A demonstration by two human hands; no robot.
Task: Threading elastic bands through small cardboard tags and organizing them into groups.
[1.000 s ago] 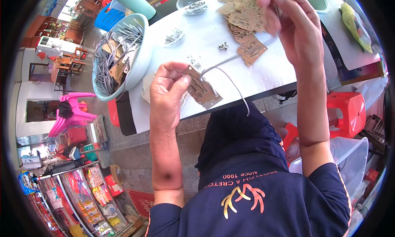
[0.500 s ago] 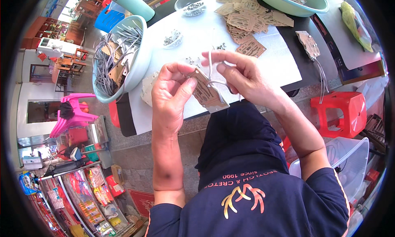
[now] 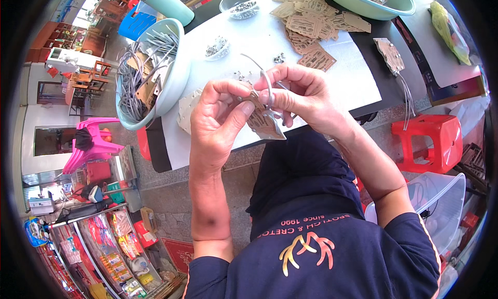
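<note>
Between thumb and fingers my left hand [image 3: 218, 114] grips a brown printed cardboard card [image 3: 263, 123], tilted above the table's near edge. A grey cable [image 3: 270, 86] loops at the card's upper right side, one end sticking up and away. My right hand [image 3: 306, 94] pinches this cable close against the card, its fingertips almost meeting those of the left hand. Just beyond the hands, small metal pieces [image 3: 279, 58] lie on the white sheet [image 3: 353, 70]. Exactly where the cable meets the card is hidden by my fingers.
On the left a pale blue basin [image 3: 176, 76] holds grey cables and cards. Small clear bowls [image 3: 241, 4] with metal parts, a pile of cards [image 3: 311, 26] and a green basin [image 3: 373, 5] stand farther back. A red stool [image 3: 430, 143] is at right.
My right hand has moved left and closed in on the card, drawing the cable with it. The cable's free end now points up and left. The card is turned more edge-on.
</note>
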